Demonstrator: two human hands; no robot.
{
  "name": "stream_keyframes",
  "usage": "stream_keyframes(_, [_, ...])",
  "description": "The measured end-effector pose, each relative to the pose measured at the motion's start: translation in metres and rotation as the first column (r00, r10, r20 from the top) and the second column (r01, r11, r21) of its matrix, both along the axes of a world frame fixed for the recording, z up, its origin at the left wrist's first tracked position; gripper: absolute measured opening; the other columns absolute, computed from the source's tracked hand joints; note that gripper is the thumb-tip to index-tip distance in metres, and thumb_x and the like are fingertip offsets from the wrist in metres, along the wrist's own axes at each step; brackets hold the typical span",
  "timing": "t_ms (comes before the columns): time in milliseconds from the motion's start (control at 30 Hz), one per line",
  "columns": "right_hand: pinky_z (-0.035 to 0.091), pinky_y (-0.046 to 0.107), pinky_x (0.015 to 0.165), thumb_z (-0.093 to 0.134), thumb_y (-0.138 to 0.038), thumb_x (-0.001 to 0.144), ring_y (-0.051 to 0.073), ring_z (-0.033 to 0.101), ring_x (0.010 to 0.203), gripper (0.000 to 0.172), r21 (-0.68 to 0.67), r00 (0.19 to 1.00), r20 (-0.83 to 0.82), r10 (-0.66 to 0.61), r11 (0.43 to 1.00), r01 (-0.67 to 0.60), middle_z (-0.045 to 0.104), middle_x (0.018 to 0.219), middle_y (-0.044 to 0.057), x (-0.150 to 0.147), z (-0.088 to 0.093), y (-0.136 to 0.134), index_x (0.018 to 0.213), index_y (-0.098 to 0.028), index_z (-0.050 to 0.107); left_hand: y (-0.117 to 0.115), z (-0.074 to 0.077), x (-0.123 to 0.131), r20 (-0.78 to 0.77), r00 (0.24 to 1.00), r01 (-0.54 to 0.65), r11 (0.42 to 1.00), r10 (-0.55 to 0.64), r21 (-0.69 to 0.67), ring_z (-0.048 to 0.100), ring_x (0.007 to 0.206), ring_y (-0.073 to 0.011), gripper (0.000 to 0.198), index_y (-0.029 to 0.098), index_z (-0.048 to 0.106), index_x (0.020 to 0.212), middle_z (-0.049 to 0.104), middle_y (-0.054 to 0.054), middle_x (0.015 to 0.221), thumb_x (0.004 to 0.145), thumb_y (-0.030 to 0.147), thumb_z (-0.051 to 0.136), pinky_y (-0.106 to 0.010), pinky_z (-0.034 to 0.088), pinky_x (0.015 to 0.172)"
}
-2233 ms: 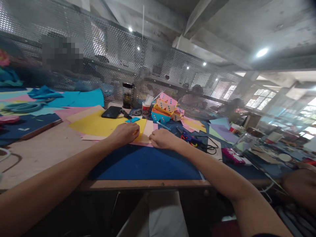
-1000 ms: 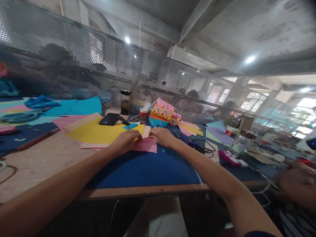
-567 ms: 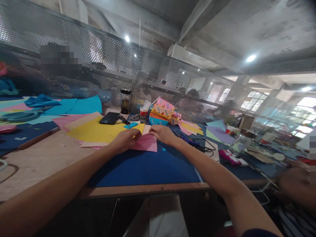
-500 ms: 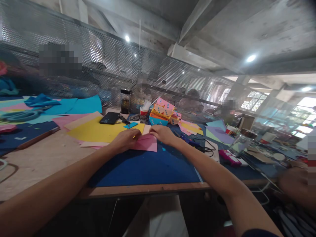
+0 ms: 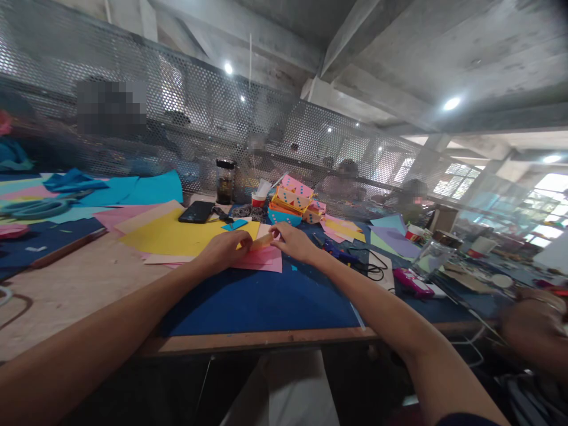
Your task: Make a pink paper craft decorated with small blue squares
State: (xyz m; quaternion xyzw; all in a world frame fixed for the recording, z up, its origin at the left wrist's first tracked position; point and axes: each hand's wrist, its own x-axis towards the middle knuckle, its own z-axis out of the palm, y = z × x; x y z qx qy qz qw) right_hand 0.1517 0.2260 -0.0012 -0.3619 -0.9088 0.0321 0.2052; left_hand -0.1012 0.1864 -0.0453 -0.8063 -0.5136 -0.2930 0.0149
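Between my two hands a small peach-coloured strip of paper (image 5: 262,241) is held, one end in each hand's fingers. My left hand (image 5: 228,247) is closed on its left end. At the right end, my right hand (image 5: 293,242) pinches it between thumb and fingers. Just under the strip lies pink paper (image 5: 266,261), partly hidden by my left hand. A yellow sheet (image 5: 177,236) spreads out to the left of it. Beyond my hands sit a small blue paper piece (image 5: 235,225) and a pile of decorated orange, pink and blue paper pieces (image 5: 290,201).
A phone (image 5: 196,212), a dark lidded bottle (image 5: 226,182) and a red-and-white cup (image 5: 258,200) stand behind. On the right are a blue tool with a black cord (image 5: 341,251), a magenta object (image 5: 413,283) and a clear jar (image 5: 437,257). Another person's arm (image 5: 535,325) shows at far right.
The peach strip now shows raised between my hands, where pink paper showed before. My fingers have shifted slightly. The person's arm at far right has moved.
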Motion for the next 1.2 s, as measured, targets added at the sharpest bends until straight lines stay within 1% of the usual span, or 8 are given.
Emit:
stream_keyframes(200, [0.051, 0.031, 0.09, 0.07, -0.02, 0.1, 0.017, 0.069, 0.097, 0.025, -0.023, 1.0, -0.002, -0.002, 1.0, 0.002, 0.073, 0.117, 0.007, 0.003, -0.003, 0.002, 0.125, -0.018, 0.065, 0.003, -0.002, -0.001, 0.004, 1.0, -0.005, 1.0, 0.005, 0.0, 0.077, 0.091, -0.0286, 0.019, 0.025, 0.075, 0.095, 0.083, -0.006, 0.097, 0.092, 0.029, 0.057, -0.035, 0.054, 0.079])
stream_keyframes(500, [0.049, 0.032, 0.095, 0.072, -0.026, 0.103, 0.02, 0.07, 0.106, 0.019, -0.023, 0.999, 0.038, 0.005, 1.0, -0.004, 0.075, 0.121, 0.012, 0.002, 0.0, -0.002, 0.117, -0.014, 0.071, 0.005, -0.003, -0.002, 0.011, 0.999, 0.033, 0.999, -0.033, -0.036, 0.077, 0.092, -0.0272, 0.021, 0.024, 0.076, 0.094, 0.084, -0.006, 0.099, 0.094, 0.033, 0.057, -0.034, 0.054, 0.082])
stream_keyframes(567, [0.049, 0.032, 0.096, 0.074, -0.03, 0.103, 0.021, 0.07, 0.11, 0.019, -0.04, 0.997, 0.066, 0.032, 0.999, -0.03, 0.077, 0.119, 0.012, 0.002, 0.002, -0.005, 0.114, -0.014, 0.074, 0.005, -0.003, -0.003, 0.009, 0.999, 0.038, 0.998, -0.038, -0.049, 0.076, 0.089, -0.0262, 0.029, 0.024, 0.076, 0.091, 0.083, -0.006, 0.094, 0.099, 0.042, 0.055, -0.034, 0.053, 0.08])
stream_keyframes(667, [0.05, 0.027, 0.089, 0.073, -0.036, 0.104, 0.018, 0.073, 0.104, 0.021, -0.099, 0.987, 0.131, 0.095, 0.992, -0.083, 0.081, 0.113, 0.007, 0.001, 0.002, -0.009, 0.112, -0.017, 0.077, 0.006, -0.003, -0.004, -0.004, 1.0, 0.024, 0.998, -0.025, -0.058, 0.075, 0.09, -0.0269, 0.044, 0.023, 0.076, 0.092, 0.082, -0.008, 0.097, 0.104, 0.054, 0.048, -0.035, 0.054, 0.081])
stream_keyframes(767, [0.051, 0.026, 0.086, 0.073, -0.042, 0.104, 0.018, 0.075, 0.102, 0.025, -0.132, 0.974, 0.191, 0.125, 0.986, -0.1, 0.082, 0.113, 0.006, -0.002, 0.001, -0.013, 0.111, -0.019, 0.079, 0.006, -0.005, -0.006, -0.037, 0.999, 0.017, 0.998, -0.02, -0.063, 0.074, 0.109, -0.0312, 0.041, 0.023, 0.079, 0.106, 0.08, -0.013, 0.118, 0.096, 0.057, 0.059, -0.039, 0.054, 0.093])
stream_keyframes(833, [0.051, 0.028, 0.089, 0.072, -0.041, 0.105, 0.02, 0.075, 0.107, 0.025, -0.12, 0.97, 0.218, 0.109, 0.989, -0.084, 0.082, 0.116, 0.008, -0.006, 0.0, -0.016, 0.111, -0.018, 0.08, 0.005, -0.006, -0.007, -0.068, 0.998, 0.009, 0.997, -0.014, -0.077, 0.072, 0.117, -0.0342, 0.046, 0.023, 0.078, 0.115, 0.078, -0.015, 0.127, 0.089, 0.06, 0.068, -0.042, 0.053, 0.1])
stream_keyframes(1000, [0.05, 0.03, 0.092, 0.071, -0.03, 0.105, 0.022, 0.074, 0.114, 0.019, -0.088, 0.96, 0.267, 0.083, 0.994, -0.061, 0.079, 0.124, 0.011, -0.02, 0.001, -0.022, 0.117, -0.018, 0.08, 0.0, 0.0, -0.007, -0.136, 0.99, -0.041, 0.992, 0.025, -0.12, 0.073, 0.114, -0.0386, 0.061, 0.025, 0.076, 0.122, 0.077, -0.017, 0.132, 0.081, 0.07, 0.073, -0.045, 0.055, 0.096])
stream_keyframes(1200, [0.053, 0.032, 0.096, 0.065, -0.026, 0.107, 0.022, 0.072, 0.116, 0.019, -0.09, 0.948, 0.308, 0.073, 0.995, -0.048, 0.077, 0.122, 0.011, -0.031, 0.004, -0.026, 0.117, -0.017, 0.079, -0.003, 0.006, -0.007, -0.199, 0.978, -0.089, 0.984, 0.058, -0.156, 0.076, 0.106, -0.0348, 0.026, 0.023, 0.078, 0.109, 0.081, -0.013, 0.115, 0.095, 0.043, 0.069, -0.043, 0.058, 0.089])
